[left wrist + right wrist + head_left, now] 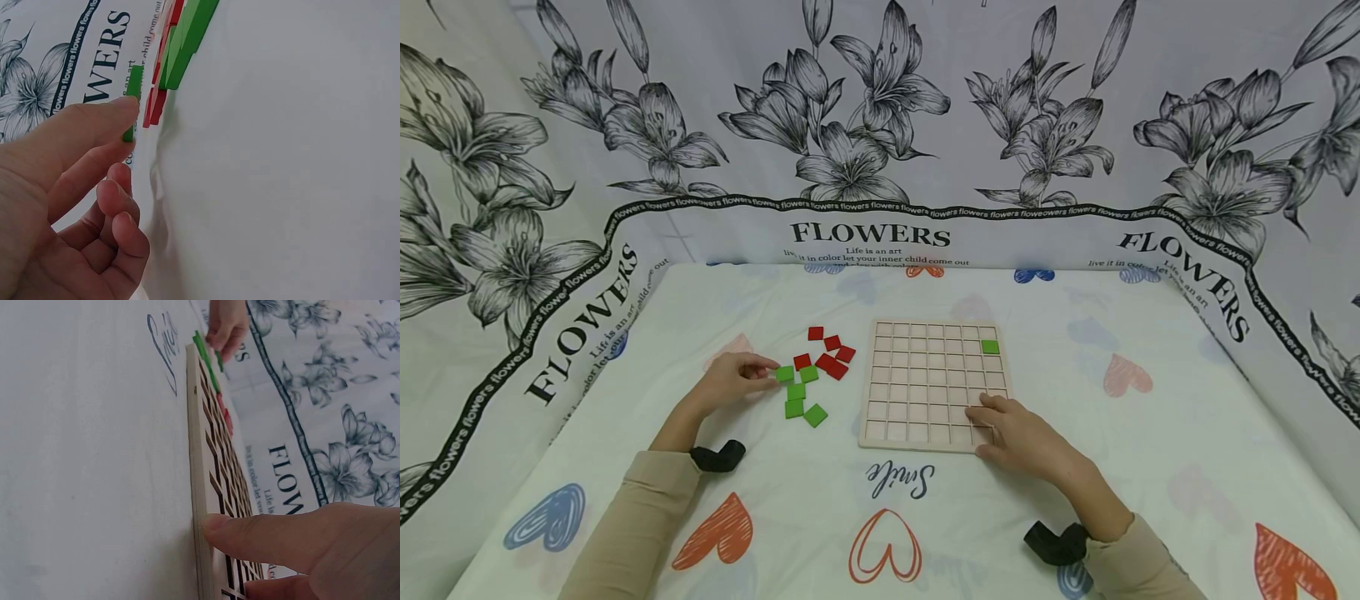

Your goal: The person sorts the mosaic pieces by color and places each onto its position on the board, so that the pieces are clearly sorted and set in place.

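My left hand point(730, 383) pinches a green square tile point(134, 81) between thumb and finger, the other fingers curled. In the left wrist view that tile is lifted beside the pile. Several other green tiles point(795, 391) and red tiles point(832, 365) lie loose left of a wooden grid board point(917, 387). A single green tile point(990, 347) sits in a cell near the board's upper right corner. My right hand point(1018, 433) rests on the board's lower right corner; its thumb touches the near edge and its fingers lie over the cells.
The table is covered by a white cloth point(805, 508) printed with hearts and the word Smile. A flower-printed curtain point(880, 167) rises behind and at both sides. Black bands point(718, 457) are worn at both wrists, by the beige sleeves point(640, 517).
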`<action>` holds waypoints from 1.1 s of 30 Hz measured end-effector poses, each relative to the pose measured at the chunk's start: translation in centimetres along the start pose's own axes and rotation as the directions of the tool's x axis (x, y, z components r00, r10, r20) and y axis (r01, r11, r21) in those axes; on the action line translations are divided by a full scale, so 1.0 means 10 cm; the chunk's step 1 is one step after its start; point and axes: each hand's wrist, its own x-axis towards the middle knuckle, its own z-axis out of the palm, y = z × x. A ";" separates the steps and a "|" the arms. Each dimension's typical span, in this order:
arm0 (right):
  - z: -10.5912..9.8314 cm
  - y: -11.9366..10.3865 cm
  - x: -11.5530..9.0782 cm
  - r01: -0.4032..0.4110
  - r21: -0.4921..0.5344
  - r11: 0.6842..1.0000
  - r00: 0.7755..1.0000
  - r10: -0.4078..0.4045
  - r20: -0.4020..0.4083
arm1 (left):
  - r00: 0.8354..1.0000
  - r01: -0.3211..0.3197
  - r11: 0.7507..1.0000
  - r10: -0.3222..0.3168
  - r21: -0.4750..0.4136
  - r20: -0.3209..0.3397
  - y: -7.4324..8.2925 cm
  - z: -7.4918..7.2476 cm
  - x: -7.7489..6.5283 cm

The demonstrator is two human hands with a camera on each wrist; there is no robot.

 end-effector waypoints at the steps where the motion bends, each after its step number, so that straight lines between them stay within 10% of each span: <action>1: 0.00 0.00 0.00 -0.001 0.001 1.000 1.000 0.001 0.000 | 1.000 -0.003 1.000 0.003 0.000 -0.002 0.01 0.00 0.00; 33: -0.02 -0.02 0.00 -0.006 0.016 1.000 1.000 0.006 0.007 | 0.999 -0.040 0.999 0.040 0.004 -0.010 0.32 0.03 0.14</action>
